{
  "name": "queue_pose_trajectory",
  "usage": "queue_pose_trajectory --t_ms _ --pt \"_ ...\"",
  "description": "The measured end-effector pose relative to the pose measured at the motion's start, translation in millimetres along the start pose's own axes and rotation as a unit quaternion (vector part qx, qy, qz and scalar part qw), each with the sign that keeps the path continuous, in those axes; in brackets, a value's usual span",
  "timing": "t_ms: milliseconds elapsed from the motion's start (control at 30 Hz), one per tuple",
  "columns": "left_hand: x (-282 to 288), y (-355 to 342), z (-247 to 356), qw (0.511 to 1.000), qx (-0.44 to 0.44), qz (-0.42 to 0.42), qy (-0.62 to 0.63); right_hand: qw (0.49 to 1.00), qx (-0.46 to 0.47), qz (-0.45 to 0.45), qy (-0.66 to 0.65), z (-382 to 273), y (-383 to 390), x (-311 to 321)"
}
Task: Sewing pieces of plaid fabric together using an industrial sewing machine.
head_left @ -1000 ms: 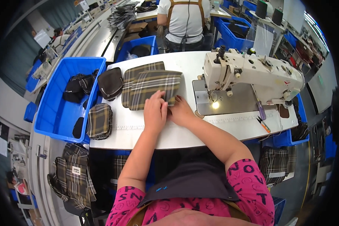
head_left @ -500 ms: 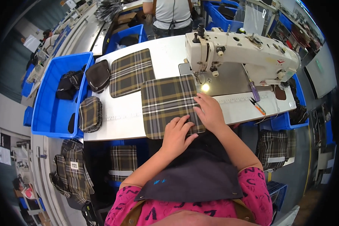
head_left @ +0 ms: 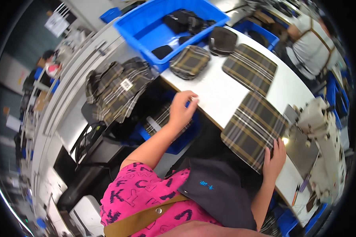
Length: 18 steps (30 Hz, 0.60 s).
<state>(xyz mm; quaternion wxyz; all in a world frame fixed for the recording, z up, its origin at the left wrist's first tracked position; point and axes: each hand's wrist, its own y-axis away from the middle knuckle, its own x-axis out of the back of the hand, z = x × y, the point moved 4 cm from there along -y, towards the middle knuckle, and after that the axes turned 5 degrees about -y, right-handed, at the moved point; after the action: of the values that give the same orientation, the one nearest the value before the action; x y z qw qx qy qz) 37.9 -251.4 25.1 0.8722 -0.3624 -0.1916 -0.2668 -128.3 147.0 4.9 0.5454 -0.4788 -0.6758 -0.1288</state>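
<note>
My right hand (head_left: 275,160) lies with outstretched fingers on the near right edge of a plaid fabric panel (head_left: 254,128), close to the sewing machine (head_left: 320,138). Over the table's front edge, my left hand (head_left: 182,110) is closed, thumb and fingers drawn together. Whatever may be between its fingertips is too small to make out. A second plaid panel (head_left: 251,69) lies flat beyond the first, their corners meeting. Near the left hand stand a stack of small plaid pieces (head_left: 190,62) and a dark rounded piece (head_left: 223,41).
A blue bin (head_left: 140,33) holding dark pieces stands at the table's far left. Plaid bags (head_left: 120,89) lie left of the table. An orange-handled tool (head_left: 295,195) and a purple-handled screwdriver (head_left: 303,185) lie by the machine. A co-worker (head_left: 312,47) sits beyond the table.
My left hand has left the plaid panel and moved left to the table's front edge, its fingers closing. My right hand stays on the panel. The view has turned left.
</note>
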Motion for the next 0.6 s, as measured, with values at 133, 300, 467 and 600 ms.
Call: queue_pose_trajectory --t_ms 133,300,467,600 --pt "97.6 -29.3 -63.4 0.978 0.032 0.143 -0.149 1.0 0.016 -0.012 -0.001 -2.7 0.1 -1.1" --pt "184.7 -39.2 -171.8 0.878 0.207 0.067 -0.426 1.0 0.01 -0.015 0.01 -2.1 -0.9 0.3" --pt "200.3 -34.0 -231.0 0.863 0.27 -0.018 -0.426 1.0 0.008 -0.009 0.011 0.0 -2.5 -0.2" --pt "198.5 -38.0 -233.2 0.869 0.247 -0.013 -0.429 1.0 0.025 0.002 0.006 -0.4 -3.8 -2.1"
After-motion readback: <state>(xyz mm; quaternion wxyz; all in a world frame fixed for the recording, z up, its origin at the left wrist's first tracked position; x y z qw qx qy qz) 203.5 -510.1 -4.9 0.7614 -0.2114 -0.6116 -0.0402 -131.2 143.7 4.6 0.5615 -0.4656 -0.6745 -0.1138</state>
